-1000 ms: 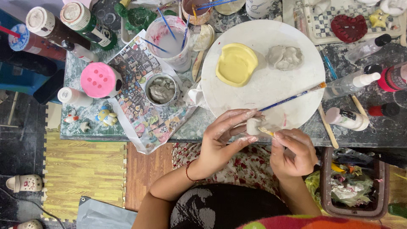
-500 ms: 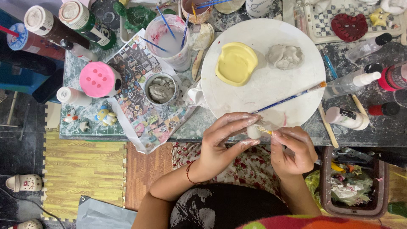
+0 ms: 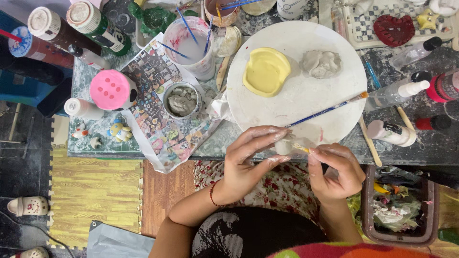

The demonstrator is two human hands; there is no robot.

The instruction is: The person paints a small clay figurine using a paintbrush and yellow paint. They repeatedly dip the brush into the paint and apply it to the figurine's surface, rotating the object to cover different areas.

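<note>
Item held: small pale lump of white clay [image 3: 283, 145], pinched between the thumb and fingertips of the left hand [image 3: 248, 160], fingers closed on it, at the near edge of the table, just below the rim of the round white work board [image 3: 306, 91].

Right hand [image 3: 337, 169]: fingers closed together on a thin wooden tool with a yellowish tip [image 3: 300, 147]; the tip touches the clay lump. Both hands are dusted with white clay. A red thread bracelet [image 3: 212, 193] sits on the left wrist.

On the board: a long blue-handled paintbrush with an orange end [image 3: 330, 109], lying diagonally just above the hands; a yellow shallow dish-shaped clay piece [image 3: 266, 71]; a grey lump of raw clay [image 3: 321, 63], beside the yellow piece.

Left of the board: a small round tin of grey clay slip [image 3: 181, 99], standing on a sheet of printed colourful paper [image 3: 162, 138]; a clear plastic cup holding blue brushes [image 3: 191, 45]; a pink round lid with holes [image 3: 111, 90]; several paint bottles with white caps [image 3: 91, 19]; small painted figurines [image 3: 117, 131].

Right of the board: a white squeeze bottle [image 3: 392, 134], a clear bottle with a white nozzle [image 3: 397, 93], a flat wooden stick [image 3: 370, 145], a red heart-shaped dish [image 3: 393, 29] on a chequered tray.

Below the table, right: a brown bin of scraps [image 3: 399, 205]. Floor left: yellow foam mat [image 3: 95, 191].
</note>
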